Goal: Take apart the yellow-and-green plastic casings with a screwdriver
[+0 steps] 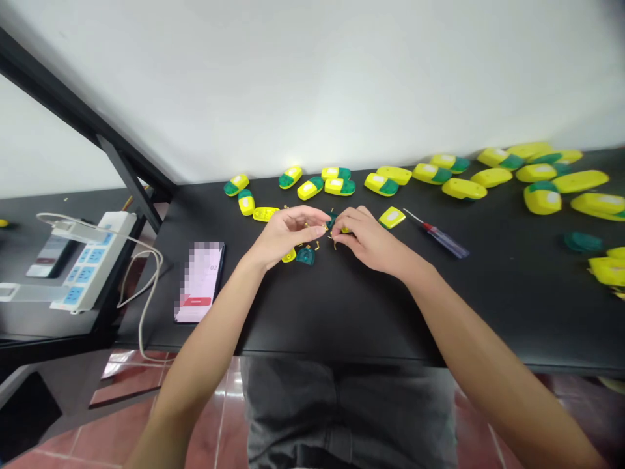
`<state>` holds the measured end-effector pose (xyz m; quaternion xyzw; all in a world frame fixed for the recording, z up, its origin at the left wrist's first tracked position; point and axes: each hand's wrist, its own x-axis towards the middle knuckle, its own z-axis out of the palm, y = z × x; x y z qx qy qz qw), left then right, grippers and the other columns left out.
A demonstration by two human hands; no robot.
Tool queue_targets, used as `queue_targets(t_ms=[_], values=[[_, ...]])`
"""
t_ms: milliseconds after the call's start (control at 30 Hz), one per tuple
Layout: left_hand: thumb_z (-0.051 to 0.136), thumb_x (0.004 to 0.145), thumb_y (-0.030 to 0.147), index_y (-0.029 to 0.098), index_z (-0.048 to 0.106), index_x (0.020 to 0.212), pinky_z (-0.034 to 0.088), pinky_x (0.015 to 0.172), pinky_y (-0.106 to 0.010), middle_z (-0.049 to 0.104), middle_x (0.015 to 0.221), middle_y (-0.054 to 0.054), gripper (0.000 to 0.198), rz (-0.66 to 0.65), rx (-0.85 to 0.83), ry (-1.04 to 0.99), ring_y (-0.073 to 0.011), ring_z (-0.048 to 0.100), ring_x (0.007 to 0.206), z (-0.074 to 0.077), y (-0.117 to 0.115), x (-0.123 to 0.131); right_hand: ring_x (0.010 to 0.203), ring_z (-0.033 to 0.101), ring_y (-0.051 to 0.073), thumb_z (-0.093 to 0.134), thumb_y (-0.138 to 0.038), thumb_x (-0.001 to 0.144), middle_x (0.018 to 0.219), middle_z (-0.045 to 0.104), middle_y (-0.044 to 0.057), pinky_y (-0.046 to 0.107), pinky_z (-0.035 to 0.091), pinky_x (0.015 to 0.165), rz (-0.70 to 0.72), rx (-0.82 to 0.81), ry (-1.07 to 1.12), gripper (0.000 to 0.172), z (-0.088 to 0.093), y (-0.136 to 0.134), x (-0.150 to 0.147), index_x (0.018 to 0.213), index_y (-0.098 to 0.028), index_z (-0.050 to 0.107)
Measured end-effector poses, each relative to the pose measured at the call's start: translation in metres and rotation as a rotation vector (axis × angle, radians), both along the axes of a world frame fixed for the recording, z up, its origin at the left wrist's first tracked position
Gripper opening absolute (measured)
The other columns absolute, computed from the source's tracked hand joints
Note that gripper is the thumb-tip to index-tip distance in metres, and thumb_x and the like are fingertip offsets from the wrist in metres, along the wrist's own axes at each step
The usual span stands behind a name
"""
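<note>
Plastic housing parts and small metal pieces on a matte black surface (342, 312), with both hands at its middle. The left hand (288, 231) is partly open, thumb and forefinger curved toward each other with a narrow gap at their tips; a tiny gold-coloured piece shows there, but whether it is gripped cannot be told. The right hand (368, 238) is bent inward, thumb and fingertips drawn together; a thin gold-coloured strip (334, 243) shows just below them, its hold likewise unclear. The strip is slender and slightly bent, with a metallic look. Between the hands lies a dark green part (332, 218), partly hidden by the fingers.

Near the left hand: an open yellow shell (266, 214), elongated, with moulded detail inside; a yellow piece (289, 256), partly covered; and, just beside it, a translucent green cap (305, 255) of rounded outline. Small gold-coloured bits (317, 246) lie next to the cap.

Beyond the right hand: a smooth yellow cover (392, 217) with a pale panel, and a screwdriver (442, 239) with a slim metal shaft, red collar and translucent dark handle. Behind: glossy, rounded yellow-and-green housings (339, 187) along a plain white wall (317, 85).
</note>
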<state>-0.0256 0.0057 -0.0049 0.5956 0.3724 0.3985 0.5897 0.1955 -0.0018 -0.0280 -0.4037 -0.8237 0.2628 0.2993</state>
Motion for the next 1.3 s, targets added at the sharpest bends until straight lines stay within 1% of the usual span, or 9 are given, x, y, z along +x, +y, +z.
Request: queue_targets(t_ms=[100, 167, 300, 433, 667, 767, 933, 1133, 1300], values=[[0.091, 0.072, 0.041, 0.021, 0.080, 0.095, 0.057, 0.082, -0.030, 0.075, 0.092, -0.004, 0.032, 0.018, -0.012, -0.017, -0.0154, 0.069, 0.088, -0.002, 0.001, 0.000, 0.078, 0.061, 0.021, 0.057, -0.030, 0.096, 0.086, 0.068, 0.005, 0.038, 0.051, 0.076, -0.022, -0.243, 0.189, 0.011, 0.011, -0.001, 0.002, 0.087, -0.023, 0.061], [0.091, 0.072, 0.040, 0.021, 0.080, 0.095, 0.057, 0.082, -0.030, 0.076, 0.093, -0.004, 0.032, 0.019, -0.025, -0.017, -0.0153, 0.069, 0.088, -0.003, 0.001, 0.001, 0.070, 0.060, 0.018, 0.064, -0.039, 0.092, 0.082, 0.070, 0.004, 0.036, 0.051, 0.070, -0.014, -0.391, 0.303, 0.018, 0.018, -0.002, 0.004, 0.088, -0.022, 0.063], [0.092, 0.070, 0.041, 0.021, 0.081, 0.095, 0.057, 0.080, -0.030, 0.076, 0.092, -0.005, 0.034, 0.010, -0.037, -0.010, -0.0160, 0.070, 0.087, -0.003, 0.001, 0.003, 0.067, 0.060, 0.016, 0.078, -0.051, 0.083, 0.081, 0.072, 0.004, 0.034, 0.052, 0.067, -0.016, -0.511, 0.455, 0.031, 0.028, -0.004, 0.006, 0.088, -0.021, 0.071], [0.091, 0.070, 0.041, 0.021, 0.081, 0.095, 0.056, 0.079, -0.029, 0.076, 0.091, -0.004, 0.033, -0.006, -0.034, -0.011, -0.0151, 0.069, 0.086, -0.001, 0.000, 0.004, 0.066, 0.060, 0.015, 0.084, -0.052, 0.077, 0.076, 0.071, 0.003, 0.033, 0.051, 0.064, -0.053, -0.546, 0.518, 0.036, 0.031, -0.005, 0.008, 0.095, -0.021, 0.079], [0.091, 0.071, 0.041, 0.020, 0.080, 0.095, 0.056, 0.079, -0.029, 0.076, 0.093, -0.005, 0.034, -0.002, -0.032, -0.008, -0.0153, 0.069, 0.087, -0.001, 0.000, 0.004, 0.065, 0.059, 0.015, 0.086, -0.054, 0.074, 0.074, 0.071, 0.003, 0.034, 0.053, 0.064, -0.062, -0.547, 0.544, 0.036, 0.031, -0.005, 0.010, 0.088, -0.021, 0.081], [0.091, 0.071, 0.041, 0.020, 0.079, 0.096, 0.056, 0.079, -0.029, 0.075, 0.092, -0.004, 0.035, -0.003, -0.021, -0.009, -0.0155, 0.069, 0.087, -0.002, 0.000, 0.004, 0.065, 0.059, 0.015, 0.086, -0.052, 0.076, 0.075, 0.071, 0.003, 0.033, 0.053, 0.065, -0.033, -0.549, 0.553, 0.033, 0.032, -0.006, 0.011, 0.086, -0.022, 0.080], [0.092, 0.070, 0.044, 0.021, 0.079, 0.095, 0.055, 0.074, -0.028, 0.073, 0.089, -0.004, 0.037, -0.033, -0.008, -0.007, -0.0148, 0.067, 0.083, 0.001, -0.002, 0.004, 0.066, 0.059, 0.015, 0.085, -0.049, 0.078, 0.079, 0.072, 0.004, 0.033, 0.053, 0.065, 0.057, -0.569, 0.543, 0.028, 0.034, -0.007, 0.013, 0.083, -0.022, 0.079], [0.091, 0.071, 0.044, 0.021, 0.078, 0.094, 0.054, 0.072, -0.027, 0.072, 0.086, -0.003, 0.035, -0.092, 0.010, -0.025, -0.0127, 0.065, 0.078, 0.005, -0.005, 0.005, 0.065, 0.058, 0.013, 0.086, -0.048, 0.078, 0.078, 0.072, 0.003, 0.032, 0.051, 0.064, 0.095, -0.629, 0.549, 0.028, 0.035, -0.007, 0.013, 0.083, -0.022, 0.080], [0.090, 0.073, 0.046, 0.021, 0.078, 0.094, 0.051, 0.069, -0.027, 0.071, 0.082, -0.002, 0.035, -0.106, 0.043, 0.004, -0.0123, 0.063, 0.074, 0.007, -0.005, 0.005, 0.063, 0.056, 0.013, 0.086, -0.047, 0.078, 0.076, 0.071, 0.003, 0.031, 0.049, 0.062, 0.103, -0.665, 0.535, 0.027, 0.036, -0.007, 0.014, 0.082, -0.021, 0.080]])
